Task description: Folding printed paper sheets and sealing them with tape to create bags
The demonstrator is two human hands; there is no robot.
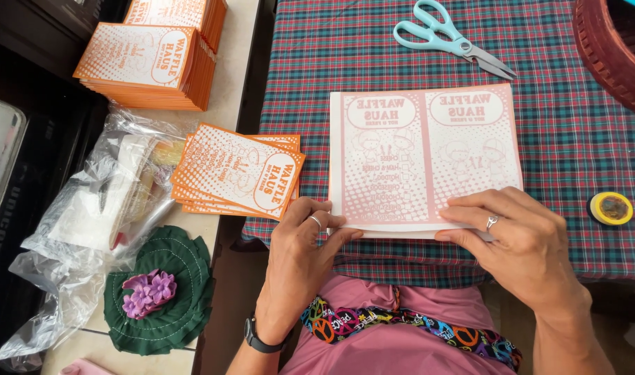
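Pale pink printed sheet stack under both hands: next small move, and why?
Probably square up the pale pink printed sheet stack: white edges peek out unevenly along its near and left sides. The left hand pinches the near left corner, the right hand lies flat on the near right edge, so a light tap inward fits.

Printed sheets [424, 156]: centre of table [574, 139], near edge. Scissors [451, 38]: behind them, far edge. Tape roll [611, 208]: right. Card stack [237, 171]: near left corner. Basket [613, 48]: far right corner.
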